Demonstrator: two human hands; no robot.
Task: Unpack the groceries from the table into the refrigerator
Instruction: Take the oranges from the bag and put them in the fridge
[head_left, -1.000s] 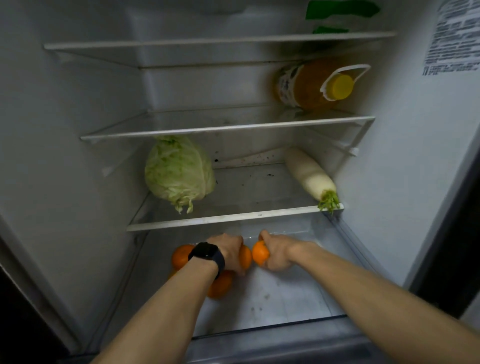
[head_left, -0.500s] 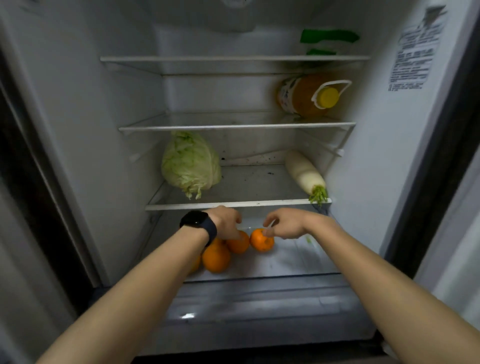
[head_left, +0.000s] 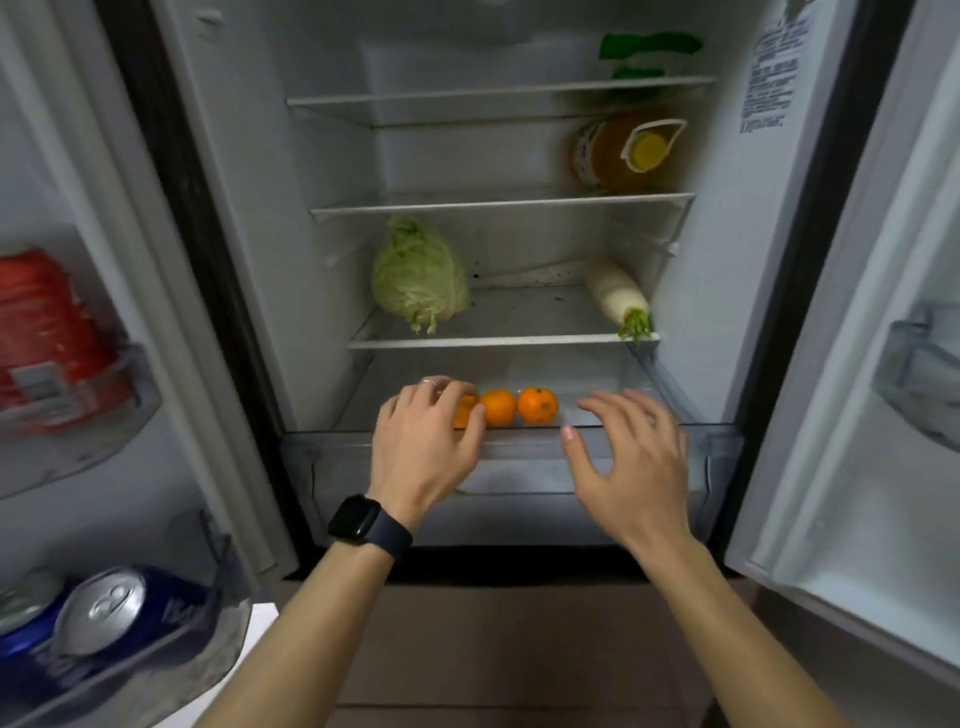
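**Q:** Where do the oranges (head_left: 537, 405) lie?
**A:** Inside the drawer (head_left: 719, 441), in a row just behind its front wall, which probably stops them rolling out.
**Q:** And the hands?
**A:** The left hand (head_left: 423, 447) and right hand (head_left: 631, 457) hover over the drawer's front rim, fingers apart and holding nothing, apparently placed to push it shut. The cabbage (head_left: 418, 275) sits on the shelf above the drawer.

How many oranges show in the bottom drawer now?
3 round orange fruits in the clear plastic drawer: right one, middle one, left one half behind the left hand. More may hide there.
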